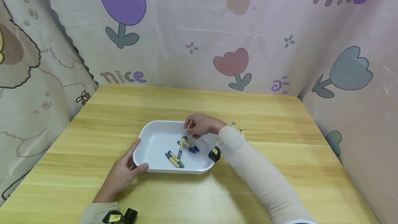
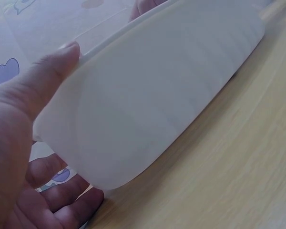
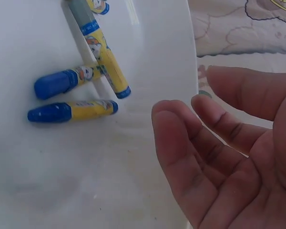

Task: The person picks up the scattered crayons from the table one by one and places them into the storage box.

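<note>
A white tray sits on the wooden table, with several yellow-wrapped crayons lying loose inside. My left hand grips the tray's left end. In the left wrist view its thumb lies at the rim and its fingers curl about the end wall. Over the tray's far right part hovers my right hand, fingers loosely bent and holding nothing. The right wrist view shows a grey-tipped crayon crossing a blue-tipped one, with another blue crayon beside them, apart from the fingers.
Two more crayons, one yellow and one with a dark tip, lie on the table beyond the right forearm, partly hidden by it. A printed curtain hangs behind the table and along both sides.
</note>
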The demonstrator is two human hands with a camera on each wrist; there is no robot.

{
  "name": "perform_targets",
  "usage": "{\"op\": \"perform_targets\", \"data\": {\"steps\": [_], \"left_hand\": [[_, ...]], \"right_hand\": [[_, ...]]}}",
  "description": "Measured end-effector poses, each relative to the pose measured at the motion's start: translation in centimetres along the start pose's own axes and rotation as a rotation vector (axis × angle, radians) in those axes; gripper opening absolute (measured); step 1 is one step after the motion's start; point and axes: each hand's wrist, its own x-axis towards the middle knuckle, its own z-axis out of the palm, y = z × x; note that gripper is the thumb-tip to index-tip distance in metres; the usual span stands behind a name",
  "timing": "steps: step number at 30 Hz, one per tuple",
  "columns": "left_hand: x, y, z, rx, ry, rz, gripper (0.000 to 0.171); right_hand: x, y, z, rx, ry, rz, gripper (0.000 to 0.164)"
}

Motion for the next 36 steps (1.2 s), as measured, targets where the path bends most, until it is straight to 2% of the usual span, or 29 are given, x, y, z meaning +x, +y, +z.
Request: {"op": "perform_targets", "data": {"steps": [7,12,20,26,36], "left_hand": [[0.2,0.3,-0.1,-0.008,-0.005,0.001,0.088],[0.1,0.4,-0.2,0.006,0.001,-0.006,0.088],[0.2,0.6,-0.3,0.017,0.001,-0.001,0.087],[0.1,0.6,-0.5,0.017,-0.006,0.0,0.089],[0.2,0.5,-0.1,0.007,-0.014,0.004,0.089]], "right_hand": [[-0.8,0.6,-1.5,0.043,0.062,-0.017,0.021],[-1.8,1.5,-2.9,0.071,0.121,-0.025,0.017],[-3.5,4.2,-5.5,0.139,0.221,-0.017,0.018],[-4.8,6.5,-6.6,0.143,0.265,0.043,0.021],[-6.6,11.0,-7.4,0.111,0.309,0.182,0.025]]}}
